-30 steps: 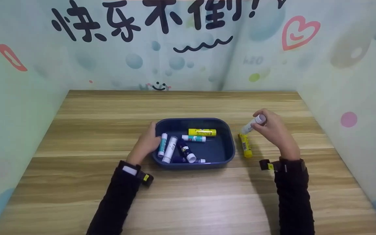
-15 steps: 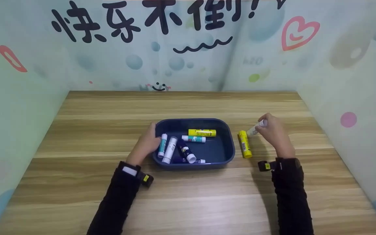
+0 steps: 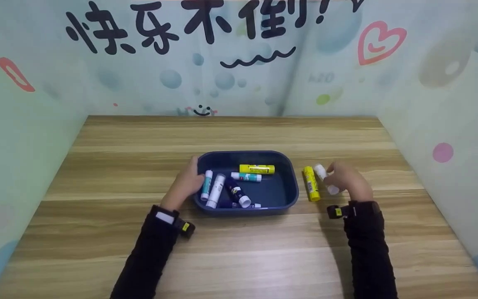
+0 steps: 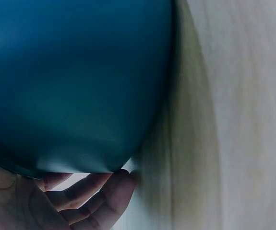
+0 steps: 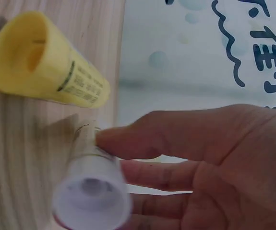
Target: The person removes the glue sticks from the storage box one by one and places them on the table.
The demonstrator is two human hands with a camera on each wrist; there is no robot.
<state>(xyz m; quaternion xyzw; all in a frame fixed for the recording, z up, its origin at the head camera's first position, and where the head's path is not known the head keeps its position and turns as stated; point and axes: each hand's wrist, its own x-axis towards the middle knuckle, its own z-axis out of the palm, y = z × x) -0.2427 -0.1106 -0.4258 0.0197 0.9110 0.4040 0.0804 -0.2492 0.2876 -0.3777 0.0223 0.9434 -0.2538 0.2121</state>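
Observation:
My left hand [image 3: 187, 182] grips the left end of a dark blue plastic tub [image 3: 274, 195], thumb over its rim. In the left wrist view the fingers [image 4: 102, 196] curl against the tub's outer wall. My right hand [image 3: 349, 178] pinches a white glue stick [image 3: 320, 171] between thumb and fingers, low over the table right of the tub. Just left of it, a yellow glue stick [image 3: 311, 183] lies on the wood, roughly parallel to it. The right wrist view shows the white stick's hollow end [image 5: 92, 191] facing the camera.
Inside the tub lie another yellow glue stick [image 3: 257, 169], two white-and-teal ones, a larger white one [image 3: 215, 191] and dark blue ones [image 3: 237, 192]. The wooden table [image 3: 239, 257] meets printed walls at the back and both sides.
My right hand has moved down toward me, bringing the white glue stick from over the yellow one's far end to its right side and turning it parallel. The left hand stays put.

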